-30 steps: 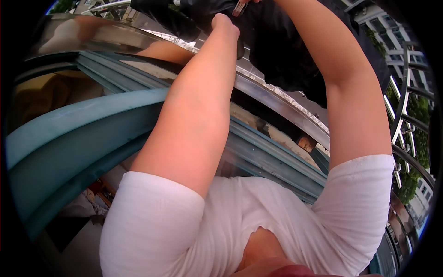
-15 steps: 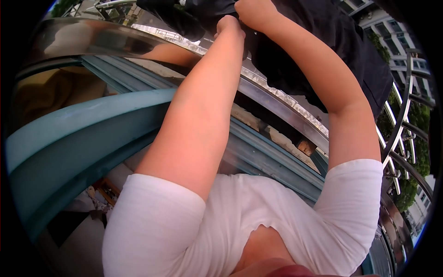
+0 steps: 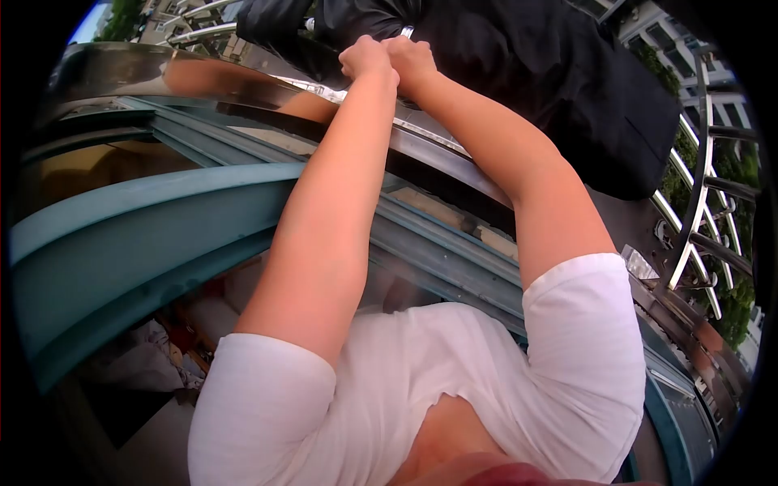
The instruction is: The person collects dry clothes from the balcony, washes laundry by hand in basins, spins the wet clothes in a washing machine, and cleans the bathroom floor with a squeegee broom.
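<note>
A large black garment (image 3: 567,89) with a smooth, slightly glossy surface hangs outside, beyond a metal rail. My left hand (image 3: 366,60) is closed at its near edge, the arm stretched out over the window frame. Pressed up beside it, my right hand (image 3: 412,60) is also closed against the dark cloth. A small shiny metal piece (image 3: 407,32) shows just above the right hand. The fingertips, and exactly which part of the cloth they pinch, are hidden from me.
Under my arms run a blue-green window frame (image 3: 154,194) and a polished metal rail (image 3: 243,77). A metal rack with bars (image 3: 701,178) stands at the right, with buildings and greenery beyond. Indoors at lower left lies some crumpled cloth (image 3: 150,360).
My right hand has moved left and down until it sits against my left hand. The left hand has shifted somewhat left. The black garment now lies more spread to the right.
</note>
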